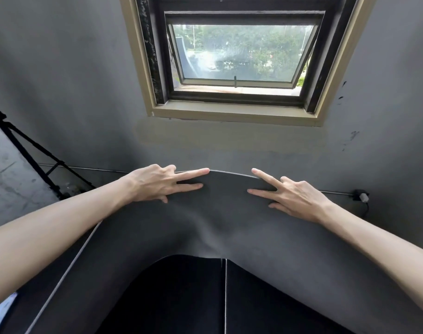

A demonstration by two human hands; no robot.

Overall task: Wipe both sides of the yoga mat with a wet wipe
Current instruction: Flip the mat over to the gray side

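I hold the yoga mat (217,225) up in front of me, both arms stretched forward and slightly bent. My left hand (157,183) lies against the mat's raised top edge, index and middle fingers straight and spread in a V, the index running along the edge. My right hand (290,191) mirrors it on the other side, fingers straight and pointing inward. Whether either thumb pinches behind the mat I cannot tell, so each grip stays unclear. The mat droops from my hands, dark grey, below the window (239,56) in the grey wall (61,80)
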